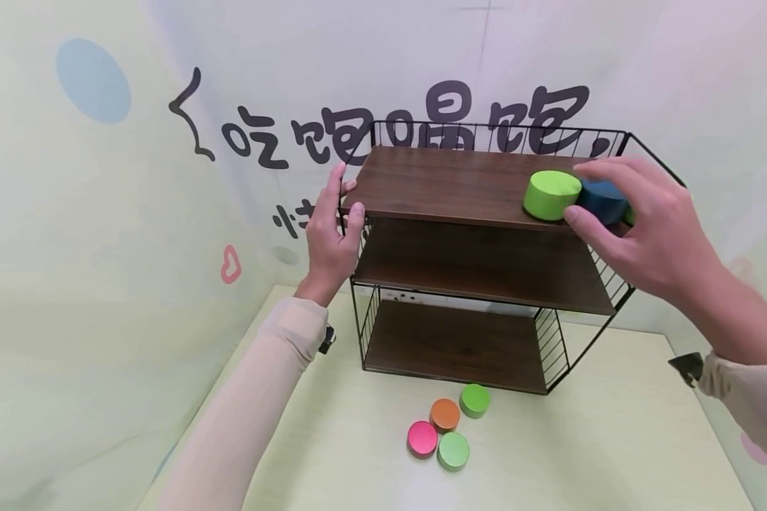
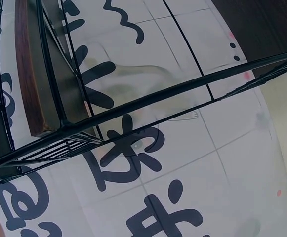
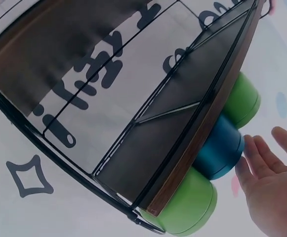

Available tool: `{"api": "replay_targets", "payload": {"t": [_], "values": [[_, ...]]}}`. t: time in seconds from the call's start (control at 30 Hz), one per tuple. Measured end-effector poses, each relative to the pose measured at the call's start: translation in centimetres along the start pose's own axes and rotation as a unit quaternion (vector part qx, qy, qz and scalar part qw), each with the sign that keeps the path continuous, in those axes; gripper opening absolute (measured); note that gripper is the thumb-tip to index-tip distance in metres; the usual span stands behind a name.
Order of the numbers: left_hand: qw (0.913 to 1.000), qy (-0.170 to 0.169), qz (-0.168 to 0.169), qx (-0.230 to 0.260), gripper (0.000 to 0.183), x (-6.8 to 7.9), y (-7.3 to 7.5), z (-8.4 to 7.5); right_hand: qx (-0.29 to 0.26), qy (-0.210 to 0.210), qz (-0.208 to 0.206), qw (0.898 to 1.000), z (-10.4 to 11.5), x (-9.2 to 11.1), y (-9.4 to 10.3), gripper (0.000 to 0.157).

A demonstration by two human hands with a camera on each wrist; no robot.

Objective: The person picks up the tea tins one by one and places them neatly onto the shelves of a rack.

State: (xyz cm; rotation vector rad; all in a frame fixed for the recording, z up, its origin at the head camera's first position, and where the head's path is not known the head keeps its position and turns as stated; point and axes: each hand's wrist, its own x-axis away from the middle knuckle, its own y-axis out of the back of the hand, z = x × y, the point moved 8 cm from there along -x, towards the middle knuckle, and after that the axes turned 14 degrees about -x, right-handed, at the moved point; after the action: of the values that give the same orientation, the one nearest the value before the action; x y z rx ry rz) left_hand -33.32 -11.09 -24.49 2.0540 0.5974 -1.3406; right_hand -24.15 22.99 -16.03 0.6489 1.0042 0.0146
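A three-tier shelf rack [image 1: 460, 270] with dark wood boards and black wire sides stands on the table. My left hand [image 1: 334, 234] grips its upper left corner, thumb at the board's front edge; only a sliver of that hand shows in the left wrist view. On the top board's right end, a lime green cylinder [image 1: 552, 195], a blue cylinder [image 3: 220, 148] and another green cylinder [image 3: 187, 205] sit in a row. My right hand [image 1: 658, 220] hovers around the blue one, fingers spread, fingertips right at its rim. In the head view it partly hides the blue and outer green cylinders.
On the table in front of the rack lie a pink cylinder [image 1: 422, 438], an orange cylinder [image 1: 445, 414], a pale green cylinder [image 1: 454, 451] and a green cylinder [image 1: 475, 400]. A printed cloth backdrop [image 1: 166, 213] hangs behind and beside the pale table [image 1: 332, 440].
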Motion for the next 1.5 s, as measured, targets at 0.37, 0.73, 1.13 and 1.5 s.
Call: {"api": "replay_targets", "payload": {"t": [0.37,0.73,1.13,1.5], "values": [[1.0,0.002,0.005,0.001,0.056,0.0,-0.3,0.1,-0.068,0.044,0.005,0.997,1.4,2.7,-1.0,0.066],[0.9999,0.011,-0.011,0.006,0.054,0.3,0.2,0.3,-0.094,0.022,0.05,0.994,1.0,6.2,-4.3,0.053],[0.9999,0.0,-0.011,0.008,0.055,0.1,0.0,-0.1,-0.098,-0.03,0.08,0.991,-1.3,10.7,-8.4,0.057],[0.9998,-0.004,-0.017,0.011,0.054,0.1,-0.1,0.0,-0.072,-0.075,0.111,0.988,-3.7,14.8,-12.3,0.052]]}}
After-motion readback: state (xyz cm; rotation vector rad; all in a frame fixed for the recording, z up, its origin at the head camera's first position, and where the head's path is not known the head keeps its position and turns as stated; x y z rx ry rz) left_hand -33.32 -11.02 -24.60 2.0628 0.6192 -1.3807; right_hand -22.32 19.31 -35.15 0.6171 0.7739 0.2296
